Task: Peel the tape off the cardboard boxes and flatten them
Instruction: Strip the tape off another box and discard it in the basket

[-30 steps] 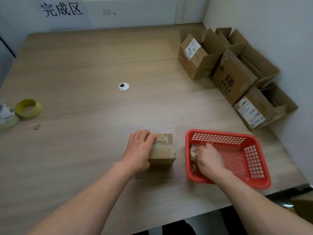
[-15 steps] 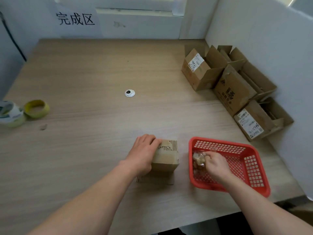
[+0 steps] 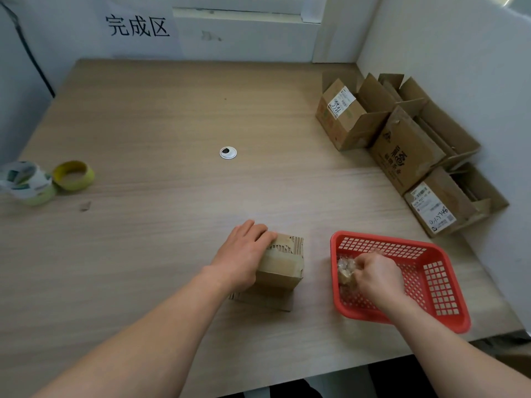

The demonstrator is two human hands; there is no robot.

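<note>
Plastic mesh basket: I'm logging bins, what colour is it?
The plastic mesh basket is red; head view.

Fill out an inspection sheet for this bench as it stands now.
Surface: wooden table, with a round grommet cap near its middle.
Job's things: small box near the front edge, its top tape partly torn; a row of three open boxes at the far right; a wad of tape in the red basket.
Clutter: yellow tape roll and white tape roll at the left edge; a small scrap near them.
Hands: left hand grips the small box; right hand pinches the wad of tape inside the basket.
Cables: one dark line, possibly a cable, down the left wall.
Surroundings: white partitions; a paper sign on the back wall.
</note>
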